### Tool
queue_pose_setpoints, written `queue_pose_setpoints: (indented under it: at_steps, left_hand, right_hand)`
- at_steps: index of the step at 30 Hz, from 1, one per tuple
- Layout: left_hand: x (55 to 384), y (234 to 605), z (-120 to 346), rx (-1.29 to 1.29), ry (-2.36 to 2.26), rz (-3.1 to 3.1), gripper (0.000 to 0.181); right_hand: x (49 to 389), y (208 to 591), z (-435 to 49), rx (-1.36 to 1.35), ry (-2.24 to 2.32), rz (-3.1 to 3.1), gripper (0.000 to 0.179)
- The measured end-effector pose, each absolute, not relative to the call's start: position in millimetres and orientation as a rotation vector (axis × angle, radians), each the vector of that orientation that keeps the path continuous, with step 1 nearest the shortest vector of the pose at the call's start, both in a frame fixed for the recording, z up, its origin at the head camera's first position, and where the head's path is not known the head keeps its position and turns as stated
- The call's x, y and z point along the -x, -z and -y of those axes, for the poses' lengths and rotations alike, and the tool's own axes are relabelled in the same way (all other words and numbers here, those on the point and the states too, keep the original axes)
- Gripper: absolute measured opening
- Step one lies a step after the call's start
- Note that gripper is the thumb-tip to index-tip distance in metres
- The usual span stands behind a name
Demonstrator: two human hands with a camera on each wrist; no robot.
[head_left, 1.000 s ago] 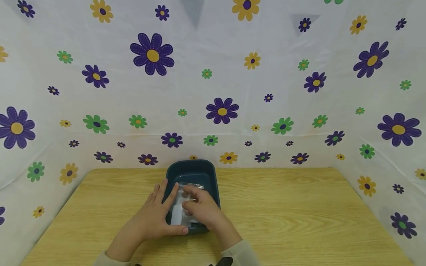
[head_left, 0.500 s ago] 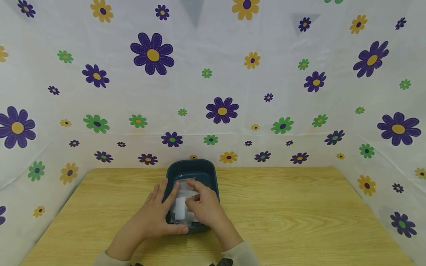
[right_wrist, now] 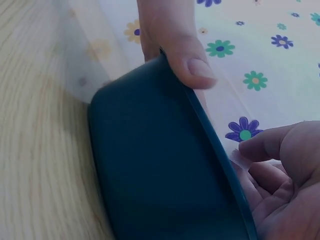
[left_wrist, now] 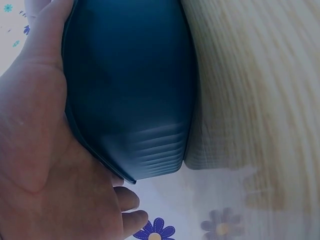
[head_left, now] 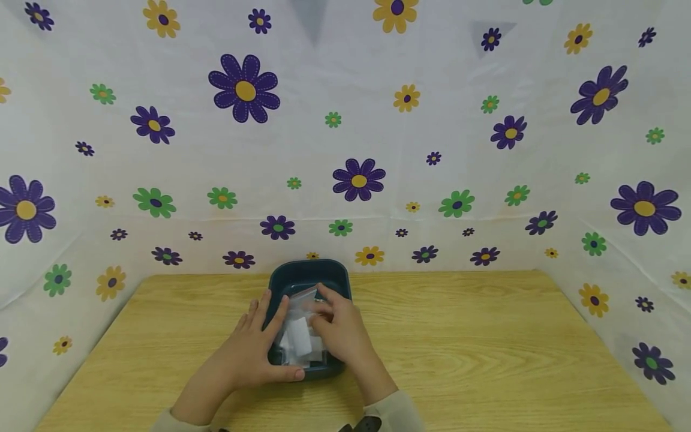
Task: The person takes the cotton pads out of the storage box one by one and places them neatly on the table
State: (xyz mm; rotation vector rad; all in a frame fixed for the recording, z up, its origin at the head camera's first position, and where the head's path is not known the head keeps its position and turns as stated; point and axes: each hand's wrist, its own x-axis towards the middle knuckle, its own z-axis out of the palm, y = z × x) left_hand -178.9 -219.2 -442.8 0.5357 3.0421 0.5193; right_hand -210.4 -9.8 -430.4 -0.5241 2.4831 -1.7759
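A dark teal plastic bin [head_left: 326, 275] stands on the table, with several clear plastic bags inside, some showing white labels. My left hand [head_left: 237, 355] rests on the bin's left side, fingers spread, its thumb along the near rim. In the left wrist view, the palm lies beside the bin's wall [left_wrist: 130, 75]. Over the bin, my right hand [head_left: 345, 333] pinches a clear zip bag [head_left: 298, 306] with a white label; it tilts to the right. A translucent corner of it shows at the fingertips in the right wrist view, beyond the bin's side [right_wrist: 150, 150].
The wood-grain table [head_left: 475, 336] extends to both sides of the bin. Behind and along the sides hangs a white cloth [head_left: 302, 150] printed with purple, yellow and green flowers. The bin's far end is close to this cloth.
My right hand has moved slightly to the right and away from me, pulling the zip bag up and tilting it over the others. My left hand has stayed on the bin.
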Motion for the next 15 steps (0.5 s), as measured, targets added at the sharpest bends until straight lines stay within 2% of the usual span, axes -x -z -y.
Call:
queue_pose_setpoints:
  at_steps: [8,15]
  left_hand:
    - [179.4,442.5,218.5,-0.509,-0.501,-3.040,0.132]
    - [179.6,442.8,218.1,-0.517,-0.482,-3.049,0.134]
  right_hand:
    - [214.0,426.2,1.5,0.484,1.795,-2.498,0.035]
    - [215.7,422.6,-5.4,0.418,1.901,-2.376,0.027]
